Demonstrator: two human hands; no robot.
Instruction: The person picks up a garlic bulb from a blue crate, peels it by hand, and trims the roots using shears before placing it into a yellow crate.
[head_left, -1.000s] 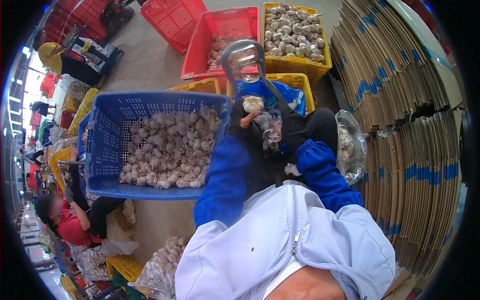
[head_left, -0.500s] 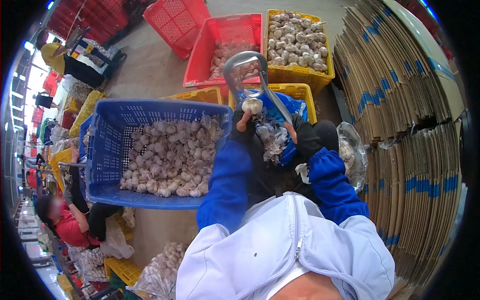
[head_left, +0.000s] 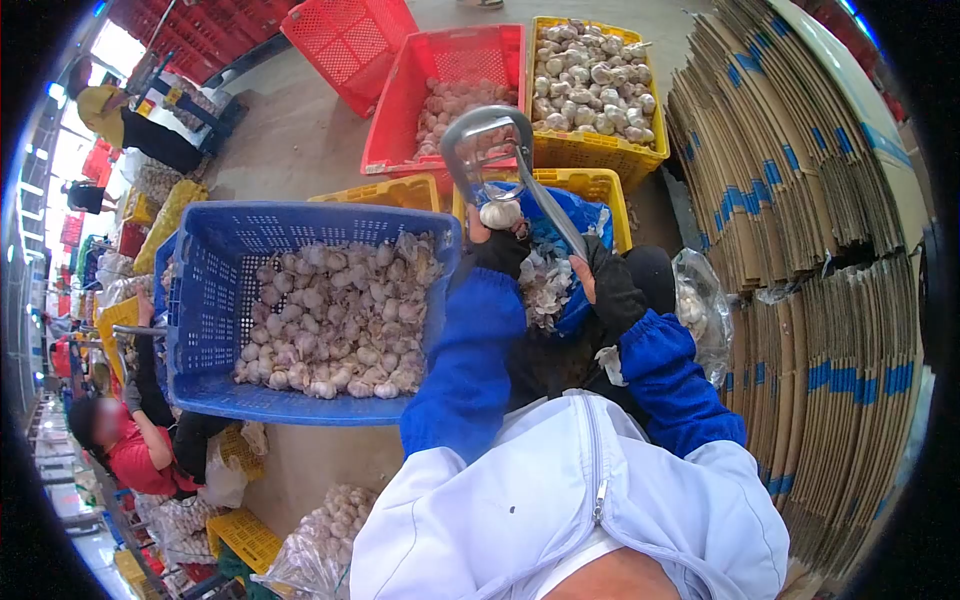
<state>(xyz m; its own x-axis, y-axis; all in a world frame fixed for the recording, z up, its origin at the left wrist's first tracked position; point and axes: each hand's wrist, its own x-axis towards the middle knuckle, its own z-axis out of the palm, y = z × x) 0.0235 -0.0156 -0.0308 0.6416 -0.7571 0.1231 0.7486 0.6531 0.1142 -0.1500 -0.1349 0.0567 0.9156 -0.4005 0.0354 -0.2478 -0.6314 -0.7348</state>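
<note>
My left hand (head_left: 492, 240), in a dark fingerless glove, is closed round a whitish garlic bulb (head_left: 500, 214). The bulb sits just below the looped metal frame of a tool (head_left: 560, 215). My right hand (head_left: 603, 278), gloved the same way, grips the lower end of the tool's grey handle. Between my hands lies a heap of loose garlic skins (head_left: 546, 283) on a blue plastic bag (head_left: 600, 218) in a yellow crate. To the left stands a blue crate (head_left: 300, 408) with many garlic bulbs inside.
Ahead are a red crate (head_left: 400, 100) and a yellow crate (head_left: 600, 150), both holding garlic. Stacked flat cardboard (head_left: 770, 150) stands at the right. A clear bag (head_left: 703, 310) lies beside my right knee. A person in red (head_left: 135, 455) sits at the left.
My left hand and the bulb have shifted slightly left and down. The tool has moved a little left, and my right hand slightly lower. The view has shifted slightly.
</note>
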